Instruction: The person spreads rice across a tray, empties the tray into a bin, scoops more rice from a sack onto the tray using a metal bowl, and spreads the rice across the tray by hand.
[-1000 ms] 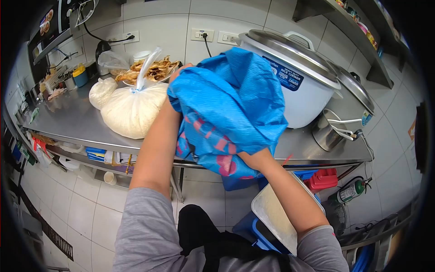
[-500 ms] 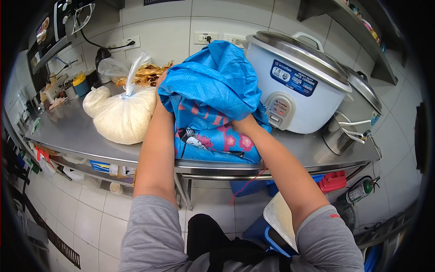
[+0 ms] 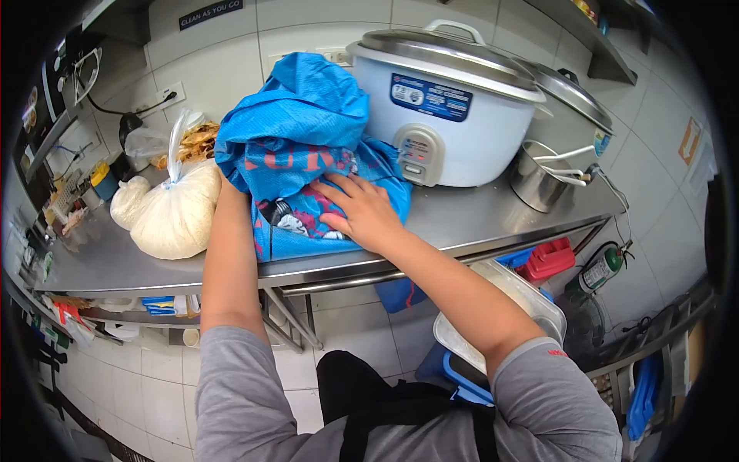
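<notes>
Right hand newly shifted, splayed flat on crinkled blue woven sack; left hand hidden, grip unclear.

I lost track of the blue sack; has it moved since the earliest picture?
Yes, leftward: then the sack hid the control panel of the cooker; now that panel shows, right of the sack.
</notes>
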